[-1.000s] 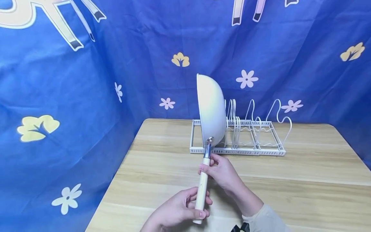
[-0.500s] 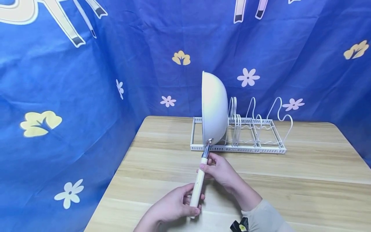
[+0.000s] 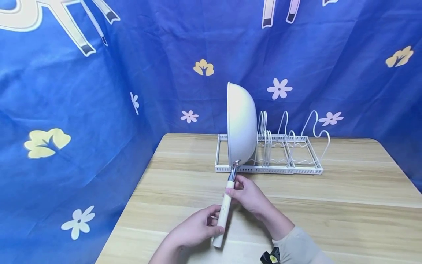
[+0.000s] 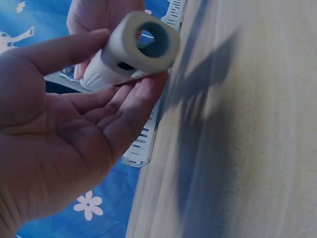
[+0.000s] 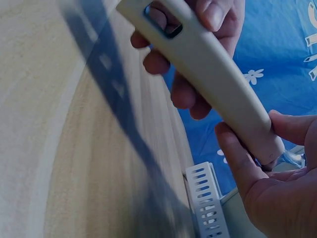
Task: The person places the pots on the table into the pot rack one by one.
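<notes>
I noted both grips held the wok [image 3: 241, 123] handle: left hand [image 3: 194, 231] at its end, right hand [image 3: 248, 194] near the neck; lowering rim-first into the rack [image 3: 268, 169] needed steadiness.

Blue flower-print cloth backdrop [image 3: 99, 110] behind light wooden table [image 3: 346, 205]; even light.

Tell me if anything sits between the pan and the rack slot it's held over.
Nothing visible does. The pan, held on edge by both hands on its handle, stands at the left end of the rack, that bay bare, wire dividers just to its right.
</notes>
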`<state>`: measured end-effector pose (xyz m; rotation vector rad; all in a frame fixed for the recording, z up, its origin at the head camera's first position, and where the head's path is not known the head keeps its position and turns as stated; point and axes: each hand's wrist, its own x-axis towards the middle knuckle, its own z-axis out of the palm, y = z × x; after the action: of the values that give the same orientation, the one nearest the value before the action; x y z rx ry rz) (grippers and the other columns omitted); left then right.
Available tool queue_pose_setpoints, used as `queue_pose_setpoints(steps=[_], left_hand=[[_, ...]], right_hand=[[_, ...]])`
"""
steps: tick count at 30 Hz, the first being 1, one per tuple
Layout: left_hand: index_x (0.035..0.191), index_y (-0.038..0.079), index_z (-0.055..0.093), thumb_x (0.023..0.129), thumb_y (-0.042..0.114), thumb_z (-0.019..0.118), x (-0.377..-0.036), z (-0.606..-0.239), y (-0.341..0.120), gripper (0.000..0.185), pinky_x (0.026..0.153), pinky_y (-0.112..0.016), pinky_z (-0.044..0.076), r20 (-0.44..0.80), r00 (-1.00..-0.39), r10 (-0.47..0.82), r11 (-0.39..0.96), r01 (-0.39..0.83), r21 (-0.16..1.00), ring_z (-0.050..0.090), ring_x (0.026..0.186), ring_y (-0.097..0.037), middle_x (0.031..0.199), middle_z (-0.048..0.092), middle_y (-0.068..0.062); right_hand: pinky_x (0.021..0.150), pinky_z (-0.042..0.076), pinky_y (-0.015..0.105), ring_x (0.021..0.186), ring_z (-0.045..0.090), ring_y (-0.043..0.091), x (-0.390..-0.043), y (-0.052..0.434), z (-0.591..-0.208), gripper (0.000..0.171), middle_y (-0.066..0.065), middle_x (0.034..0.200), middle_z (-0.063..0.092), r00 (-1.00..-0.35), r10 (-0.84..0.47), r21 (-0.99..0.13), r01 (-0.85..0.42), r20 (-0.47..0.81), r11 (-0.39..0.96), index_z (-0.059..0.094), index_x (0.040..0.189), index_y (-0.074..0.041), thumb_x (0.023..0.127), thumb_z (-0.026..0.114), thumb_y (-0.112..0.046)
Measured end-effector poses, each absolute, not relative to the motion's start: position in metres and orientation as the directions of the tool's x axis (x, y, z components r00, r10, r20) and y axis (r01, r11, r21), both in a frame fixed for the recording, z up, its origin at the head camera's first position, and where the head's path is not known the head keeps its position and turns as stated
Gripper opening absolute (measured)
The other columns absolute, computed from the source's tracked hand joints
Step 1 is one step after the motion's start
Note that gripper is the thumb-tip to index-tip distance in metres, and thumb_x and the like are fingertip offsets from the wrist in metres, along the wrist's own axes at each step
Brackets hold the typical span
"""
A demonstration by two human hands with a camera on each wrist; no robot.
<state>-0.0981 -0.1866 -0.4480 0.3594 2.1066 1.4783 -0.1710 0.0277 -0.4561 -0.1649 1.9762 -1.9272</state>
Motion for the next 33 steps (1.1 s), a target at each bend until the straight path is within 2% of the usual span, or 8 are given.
queue_pose_setpoints(steps=[4,7,15,20,23,26,29,33], left_hand=[[0.149,-0.004,0.056,0.094,0.006,0.078,-0.1,-0.451,-0.185,0.06,0.09,-0.018,0.057,-0.276,-0.846,0.457,0.447,-0.05,0.893,0.071,0.112,-0.022,0.117,0.075,-0.011],[0.148,-0.003,0.058,0.093,0.007,0.08,-0.1,-0.453,-0.184,0.06,0.089,-0.02,0.057,-0.276,-0.859,0.432,0.493,-0.031,0.869,0.07,0.108,-0.021,0.112,0.075,-0.007],[0.149,-0.003,0.058,0.092,0.006,0.081,-0.102,-0.454,-0.181,0.061,0.088,-0.023,0.059,-0.287,-0.861,0.419,0.527,-0.027,0.85,0.071,0.106,-0.02,0.11,0.076,-0.006],[0.15,-0.004,0.057,0.093,0.008,0.081,-0.106,-0.456,-0.179,0.064,0.09,-0.026,0.061,-0.285,-0.861,0.421,0.543,-0.013,0.84,0.072,0.107,-0.021,0.112,0.077,-0.006],[0.151,-0.004,0.056,0.093,0.009,0.081,-0.108,-0.456,-0.177,0.064,0.093,-0.034,0.064,-0.28,-0.866,0.414,0.568,0.005,0.823,0.074,0.108,-0.023,0.113,0.078,-0.007],[0.154,-0.002,0.053,0.094,0.011,0.081,-0.106,-0.456,-0.176,0.067,0.096,-0.045,0.065,-0.274,-0.877,0.395,0.61,0.028,0.792,0.076,0.11,-0.026,0.121,0.078,-0.011],[0.158,0.0,0.048,0.095,0.017,0.081,-0.102,-0.455,-0.177,0.073,0.102,-0.051,0.063,-0.253,-0.893,0.373,0.667,0.069,0.742,0.077,0.116,-0.028,0.133,0.076,-0.012],[0.162,0.0,0.042,0.096,0.023,0.08,-0.097,-0.449,-0.179,0.079,0.115,-0.061,0.054,-0.188,-0.92,0.344,0.726,0.133,0.674,0.07,0.132,-0.034,0.146,0.069,-0.014]], right_hand=[[0.086,0.067,0.038,0.087,0.074,0.016,-0.171,0.025,-0.461,0.047,0.011,0.105,0.069,-0.921,-0.331,-0.979,0.195,-0.206,0.068,0.058,0.142,0.004,0.099,0.073,-0.005],[0.086,0.068,0.039,0.086,0.074,0.015,-0.171,0.023,-0.464,0.049,0.009,0.103,0.066,-0.917,-0.339,-0.978,0.2,-0.21,0.064,0.055,0.144,0.006,0.099,0.072,-0.003],[0.086,0.068,0.037,0.088,0.075,0.017,-0.171,0.023,-0.469,0.053,0.013,0.106,0.066,-0.924,-0.318,-0.977,0.205,-0.213,0.059,0.052,0.146,0.006,0.098,0.073,-0.001],[0.084,0.068,0.038,0.087,0.074,0.019,-0.173,0.026,-0.469,0.056,0.015,0.109,0.067,-0.933,-0.291,-0.977,0.188,-0.21,0.103,0.052,0.148,0.004,0.097,0.075,-0.004],[0.08,0.067,0.039,0.086,0.073,0.02,-0.172,0.029,-0.468,0.057,0.014,0.108,0.069,-0.941,-0.279,-0.971,0.138,-0.19,0.195,0.054,0.148,0.004,0.098,0.077,-0.01],[0.079,0.065,0.039,0.084,0.072,0.021,-0.169,0.034,-0.466,0.058,0.009,0.106,0.071,-0.943,-0.292,-0.931,0.048,-0.163,0.362,0.055,0.151,0.001,0.1,0.076,-0.018],[0.091,0.064,0.045,0.095,0.073,0.021,-0.165,0.043,-0.46,0.054,0.004,0.111,0.075,-0.936,-0.33,-0.839,-0.081,-0.121,0.539,0.057,0.151,-0.004,0.104,0.072,-0.024],[0.114,0.055,0.056,0.123,0.071,0.028,-0.159,0.06,-0.444,0.051,0.01,0.136,0.073,-0.932,-0.358,-0.688,-0.219,-0.064,0.692,0.061,0.151,-0.01,0.106,0.068,-0.033]])
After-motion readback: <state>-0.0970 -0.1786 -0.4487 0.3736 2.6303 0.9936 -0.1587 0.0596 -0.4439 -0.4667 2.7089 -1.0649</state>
